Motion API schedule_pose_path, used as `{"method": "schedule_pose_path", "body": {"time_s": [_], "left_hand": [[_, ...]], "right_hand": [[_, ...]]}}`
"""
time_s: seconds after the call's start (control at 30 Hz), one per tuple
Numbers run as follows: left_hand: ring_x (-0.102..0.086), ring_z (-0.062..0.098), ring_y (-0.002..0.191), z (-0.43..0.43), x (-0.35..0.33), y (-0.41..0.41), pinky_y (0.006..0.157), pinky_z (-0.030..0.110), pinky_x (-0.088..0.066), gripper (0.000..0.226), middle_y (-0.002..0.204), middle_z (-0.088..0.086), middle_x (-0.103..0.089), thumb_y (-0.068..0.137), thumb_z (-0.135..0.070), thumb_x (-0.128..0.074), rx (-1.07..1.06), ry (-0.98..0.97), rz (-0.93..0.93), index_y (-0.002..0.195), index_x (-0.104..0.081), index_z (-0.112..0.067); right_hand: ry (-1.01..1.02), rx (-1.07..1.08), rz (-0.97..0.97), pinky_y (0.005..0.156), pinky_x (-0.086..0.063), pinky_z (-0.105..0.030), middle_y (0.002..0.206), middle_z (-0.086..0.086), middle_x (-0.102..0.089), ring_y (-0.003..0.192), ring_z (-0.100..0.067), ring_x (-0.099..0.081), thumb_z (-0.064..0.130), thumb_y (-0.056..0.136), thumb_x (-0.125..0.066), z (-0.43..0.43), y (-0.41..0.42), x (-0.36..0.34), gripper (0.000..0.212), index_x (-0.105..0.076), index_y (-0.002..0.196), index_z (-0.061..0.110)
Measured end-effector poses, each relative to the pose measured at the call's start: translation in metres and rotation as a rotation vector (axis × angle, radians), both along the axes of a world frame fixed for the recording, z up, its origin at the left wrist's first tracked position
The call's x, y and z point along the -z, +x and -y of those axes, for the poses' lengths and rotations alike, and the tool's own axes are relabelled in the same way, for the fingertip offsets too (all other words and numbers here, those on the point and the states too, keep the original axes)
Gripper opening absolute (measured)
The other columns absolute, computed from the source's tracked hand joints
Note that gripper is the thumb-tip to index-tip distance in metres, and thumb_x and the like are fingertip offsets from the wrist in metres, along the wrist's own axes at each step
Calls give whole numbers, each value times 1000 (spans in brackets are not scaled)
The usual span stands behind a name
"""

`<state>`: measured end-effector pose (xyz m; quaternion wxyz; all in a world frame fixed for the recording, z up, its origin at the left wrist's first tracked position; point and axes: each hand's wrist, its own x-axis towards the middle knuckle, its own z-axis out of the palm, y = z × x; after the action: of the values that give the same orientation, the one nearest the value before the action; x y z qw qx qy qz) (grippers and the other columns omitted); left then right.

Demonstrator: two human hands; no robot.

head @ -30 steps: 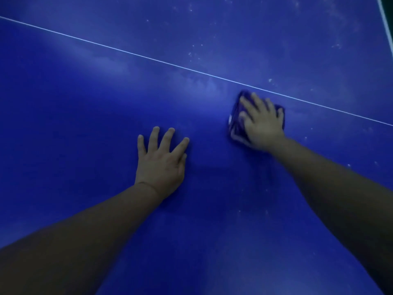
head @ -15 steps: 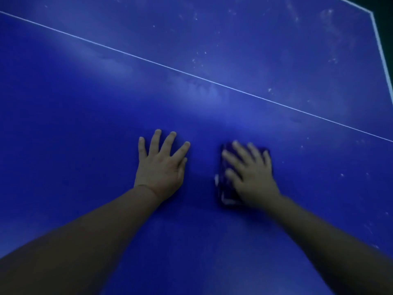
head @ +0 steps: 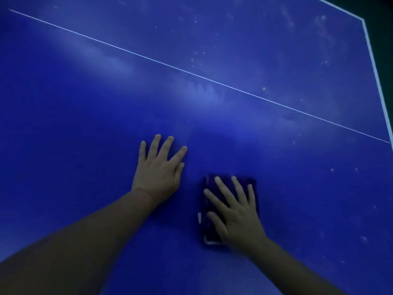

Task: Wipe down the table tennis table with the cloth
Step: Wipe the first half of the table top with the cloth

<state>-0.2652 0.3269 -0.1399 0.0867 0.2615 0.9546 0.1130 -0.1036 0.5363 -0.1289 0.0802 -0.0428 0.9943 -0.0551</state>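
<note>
Head view, 2 hands on the table tennis table (head: 85, 124). Left hand (head: 158, 173): fingers spread, flat, bracing us. Right hand (head: 234, 216): fingers spread, pressing the folded dark cloth (head: 207, 228) just beside it. We judge even pressure and overlapping strokes toward the far specks (head: 196, 58) best.

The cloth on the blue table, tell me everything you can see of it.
The cloth is dark purple-blue, soft-looking fabric, apparently folded into a flat, roughly rectangular pad with a pale edge at its near left corner. It lies on the blue table, on the near side of the thin white line. The right hand presses on it with straight, spread fingers, covering much of it. The left hand rests beside it, apart.
</note>
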Motion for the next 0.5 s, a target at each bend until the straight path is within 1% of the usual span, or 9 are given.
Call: {"method": "schedule_pose_path", "body": {"time_s": [0.07,0.1,0.17,0.23,0.3,0.33,0.4,0.43,0.5], "left_hand": [[-10,36,153,3,-1,9,121,61,-7,52,164,8,-25,104,-47,-30,12,-17,4,154,-34,-35],[-9,36,153,5,-1,13,121,60,-6,53,165,7,-23,103,-48,-26,17,-30,8,155,-32,-35],[-5,34,154,8,-2,22,122,59,-4,56,166,6,-19,102,-50,-20,19,-53,20,156,-28,-37],[-5,33,154,10,-3,34,122,58,-4,54,166,5,-18,103,-49,-21,-1,-49,22,156,-27,-38],[-7,33,154,12,-3,47,122,58,-5,51,166,6,-21,105,-47,-26,-17,-37,29,155,-30,-37],[-10,34,154,12,-4,53,122,58,-7,50,165,7,-23,106,-46,-27,-24,-30,31,155,-33,-37],[-16,35,153,15,-5,66,122,59,-11,53,163,9,-28,103,-47,-25,-36,-23,32,152,-39,-35],[-18,35,152,16,-5,71,121,59,-14,56,162,9,-30,101,-48,-22,-36,-25,30,152,-41,-34],[-18,35,152,18,-5,82,121,59,-15,59,162,10,-30,100,-49,-18,-36,-35,29,152,-41,-34]], "right_hand": [[30,-90,32,115,-19,-66,165,9,-25,150,-34,-27,59,101,-32,-31,-20,-2,52,-35,151,47],[52,-61,34,116,-19,-66,165,9,-26,149,-34,-28,59,98,-32,-44,-41,-4,54,-37,151,47],[49,126,55,118,-11,-64,167,12,-18,152,-32,-19,60,97,-27,-54,-88,-8,57,-30,153,49],[24,346,59,120,-2,-64,168,16,-7,154,-29,-7,60,99,-24,-42,-118,-2,56,-21,154,52],[34,446,37,119,-1,-65,169,13,-6,154,-31,-6,60,98,-22,-15,-116,2,58,-19,155,50],[53,433,9,119,-3,-66,169,11,-9,153,-33,-10,59,97,-21,0,-102,3,59,-23,155,48],[47,302,-33,117,-8,-67,168,8,-18,152,-36,-19,58,97,-27,27,-51,3,58,-32,154,45],[26,203,-32,117,-9,-67,168,8,-19,152,-36,-20,58,99,-29,35,-18,4,56,-33,153,45],[14,14,-12,116,-10,-67,168,10,-15,153,-35,-18,60,102,-27,38,40,6,53,-29,154,48]]}}
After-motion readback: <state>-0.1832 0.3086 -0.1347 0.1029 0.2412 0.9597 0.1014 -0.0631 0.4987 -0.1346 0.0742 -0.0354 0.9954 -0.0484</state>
